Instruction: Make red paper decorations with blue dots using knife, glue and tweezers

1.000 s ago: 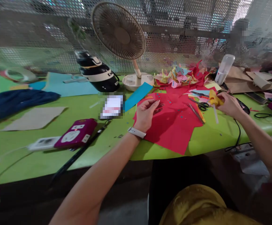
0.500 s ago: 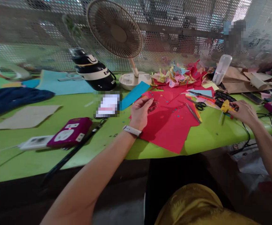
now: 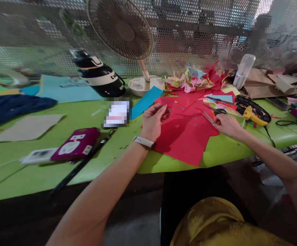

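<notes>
My left hand (image 3: 152, 121) is closed in a pinch above the red paper (image 3: 184, 143); a thin reddish bit shows by its fingers, too small to name. My right hand (image 3: 226, 124) has its fingers closed on the rear end of metal tweezers (image 3: 208, 117), whose tips point away over the red sheet. Tiny blue dots and scraps lie scattered on that sheet. To the right of this hand, a yellow hot glue gun (image 3: 256, 118) rests on the table beside a black tray (image 3: 260, 111). Dark-handled scissors (image 3: 219, 111) lie just behind the tweezers.
A fan (image 3: 139, 85) and a black bottle (image 3: 101, 80) stand at the back. Folded paper pieces (image 3: 194, 78) are heaped behind the red sheet. On the left are a phone (image 3: 116, 113), a purple power strip (image 3: 76, 145) and a dark strap (image 3: 82, 164). A cord trails from the glue gun.
My right hand has let go of the yellow glue gun, moved left and taken hold of the tweezers. The left hand keeps its pinch in nearly the same place.
</notes>
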Motion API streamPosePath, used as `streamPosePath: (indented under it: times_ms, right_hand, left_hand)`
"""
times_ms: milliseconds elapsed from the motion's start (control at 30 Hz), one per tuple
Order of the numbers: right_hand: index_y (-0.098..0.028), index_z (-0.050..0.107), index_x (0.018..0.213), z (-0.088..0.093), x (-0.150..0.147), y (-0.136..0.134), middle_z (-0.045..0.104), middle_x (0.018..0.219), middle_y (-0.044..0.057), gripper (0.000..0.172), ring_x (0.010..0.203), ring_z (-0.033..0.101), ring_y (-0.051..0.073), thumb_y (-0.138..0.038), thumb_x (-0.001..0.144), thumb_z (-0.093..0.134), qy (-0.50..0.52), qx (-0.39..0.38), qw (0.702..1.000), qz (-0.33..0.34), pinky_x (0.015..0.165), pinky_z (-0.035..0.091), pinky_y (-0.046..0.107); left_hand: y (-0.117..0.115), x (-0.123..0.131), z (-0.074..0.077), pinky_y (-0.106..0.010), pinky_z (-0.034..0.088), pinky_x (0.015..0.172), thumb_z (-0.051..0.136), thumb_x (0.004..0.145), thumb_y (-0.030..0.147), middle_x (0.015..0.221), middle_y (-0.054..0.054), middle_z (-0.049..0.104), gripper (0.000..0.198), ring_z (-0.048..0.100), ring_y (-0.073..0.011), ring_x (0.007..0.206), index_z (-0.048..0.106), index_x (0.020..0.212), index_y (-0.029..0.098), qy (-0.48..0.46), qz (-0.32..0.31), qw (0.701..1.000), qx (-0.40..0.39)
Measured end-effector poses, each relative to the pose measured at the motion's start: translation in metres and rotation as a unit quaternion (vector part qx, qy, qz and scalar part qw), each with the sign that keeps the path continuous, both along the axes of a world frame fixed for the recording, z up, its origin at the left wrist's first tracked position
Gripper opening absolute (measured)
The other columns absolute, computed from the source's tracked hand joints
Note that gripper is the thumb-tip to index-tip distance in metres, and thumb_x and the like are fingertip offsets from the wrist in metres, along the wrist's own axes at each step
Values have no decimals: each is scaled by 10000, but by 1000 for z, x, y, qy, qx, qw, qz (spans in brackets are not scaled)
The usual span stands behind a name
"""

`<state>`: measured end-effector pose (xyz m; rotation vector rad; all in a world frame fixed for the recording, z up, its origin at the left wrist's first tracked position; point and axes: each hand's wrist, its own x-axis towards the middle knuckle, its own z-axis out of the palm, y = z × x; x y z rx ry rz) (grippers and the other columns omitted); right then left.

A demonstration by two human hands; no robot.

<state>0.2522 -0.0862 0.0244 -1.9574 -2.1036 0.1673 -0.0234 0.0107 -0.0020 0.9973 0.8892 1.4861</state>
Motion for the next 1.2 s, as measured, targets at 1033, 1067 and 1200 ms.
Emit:
streamPosePath:
  times_ms: [1033,1067,1200]
  right_hand:
    - [-200,663,692,27,-23,52,674,686,22,158,679,629,170,-315,801,667,213,-11,973,88,652,481,297]
    - [-198,685,724,24,-20,52,695,710,30,147,680,644,172,-330,790,693,241,-14,966,90,637,497,293]
    - [-186,720,857,8,-19,58,734,745,58,272,692,695,186,-443,771,753,383,-9,919,89,611,560,296]
  left_hand:
    - [4,-1,0,-227,574,687,800,743,192,766,-11,739,114,722,-128,742,694,785,188,-55,9,998,-33]
    - [3,0,0,-224,573,681,798,745,192,766,-14,740,110,722,-128,739,697,789,185,-55,5,998,-34]
    - [2,1,0,-217,569,670,794,752,184,762,-19,745,102,719,-126,734,697,783,184,-55,-11,998,-35]
